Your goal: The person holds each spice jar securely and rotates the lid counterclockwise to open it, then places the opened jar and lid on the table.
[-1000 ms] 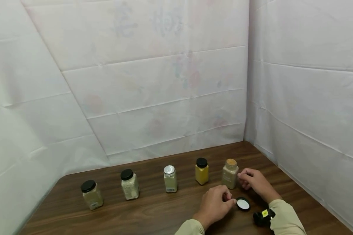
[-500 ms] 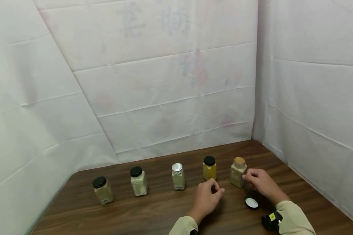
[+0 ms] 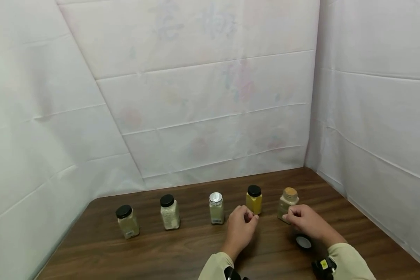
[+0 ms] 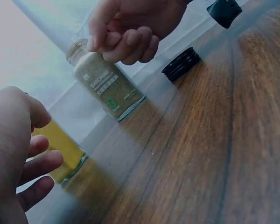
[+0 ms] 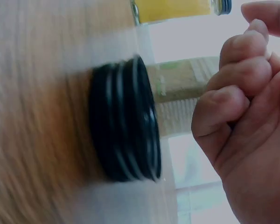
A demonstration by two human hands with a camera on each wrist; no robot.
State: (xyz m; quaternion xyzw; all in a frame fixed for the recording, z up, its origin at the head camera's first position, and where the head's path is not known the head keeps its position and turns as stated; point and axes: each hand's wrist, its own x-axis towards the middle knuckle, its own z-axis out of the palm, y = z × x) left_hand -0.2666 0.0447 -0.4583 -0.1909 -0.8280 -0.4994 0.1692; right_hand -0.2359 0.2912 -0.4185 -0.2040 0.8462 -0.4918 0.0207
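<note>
My left hand (image 3: 240, 229) is beside the yellow jar (image 3: 253, 203), which has a black lid. In the left wrist view, the fingers (image 4: 45, 163) of that hand are loosely bent in front of the jar and hold nothing. My right hand (image 3: 309, 221) hovers by the lidless glass jar (image 4: 102, 81) of brownish powder. Its fingers (image 5: 238, 74) are curled towards the palm, with nothing visible in them, and overlap the jar near its mouth in the left wrist view. Below this hand, a black screw lid (image 3: 303, 242) lies on the table, white liner up.
Along the wooden table (image 3: 182, 256), to the left, stand a jar with a silver top (image 3: 216, 209), a black-lidded jar of pale contents (image 3: 169, 212) and another black-lidded jar (image 3: 128, 222). White cloth walls (image 3: 210, 116) rise behind and at the sides.
My left hand has moved left and away from the black lid, towards the yellow jar. My right hand stays by the lidless jar, now overlapping it more. The head view has shifted.
</note>
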